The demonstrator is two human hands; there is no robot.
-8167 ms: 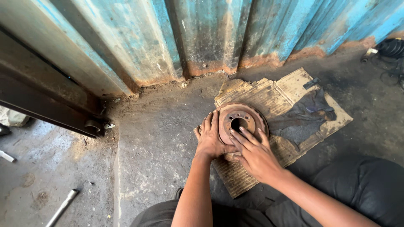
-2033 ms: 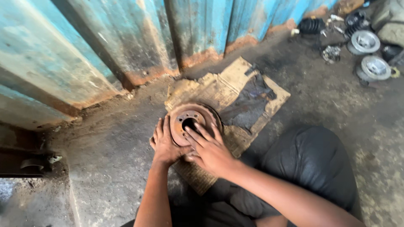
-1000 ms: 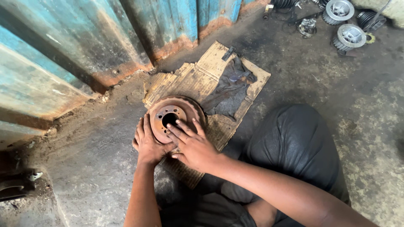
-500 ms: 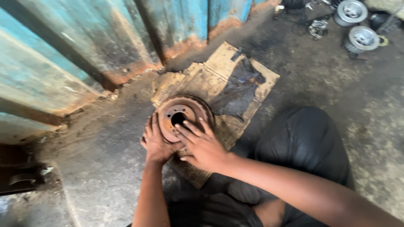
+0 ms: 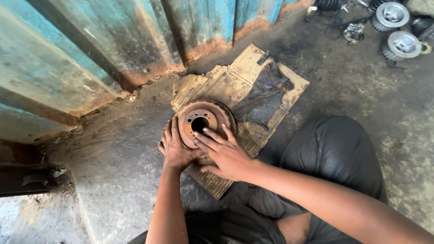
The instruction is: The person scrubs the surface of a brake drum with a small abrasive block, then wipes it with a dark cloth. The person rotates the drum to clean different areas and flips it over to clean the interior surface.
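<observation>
Rusty brake disc (image 5: 199, 121) lies flat on a torn sheet of cardboard (image 5: 235, 81), on the concrete floor (image 5: 113, 171), hub face up, centre bore and bolt holes visible.

Left hand (image 5: 174, 147): palm against the disc's near-left rim, fingers spread and curled along the edge. Bracing contact, not a closed grasp.

Right hand (image 5: 226, 156): laid on the near-right part of the disc, fingers extended flat across the hub face, fingertips reaching the bore. Pressing on top, nothing clenched. Thumb is under the palm; cannot tell if it hooks the rim.

Edges:
- Disc sits on the cardboard's left half; its left rim is close to the ragged left edge of the sheet.
- Dark greasy rag (image 5: 266, 95) just right of the disc, on the same cardboard; touching or not, cannot tell.
- Corrugated blue metal wall (image 5: 113, 40), rusted along the bottom, runs behind; far corner of the cardboard is near its base.
- Person's knee in dark trousers (image 5: 330, 153) bounds the right side, just beside the cardboard's near-right edge.

Open room: bare floor to the left of the disc, and to the far right up to a cluster of round metal parts (image 5: 393, 27), well apart from the hands.
</observation>
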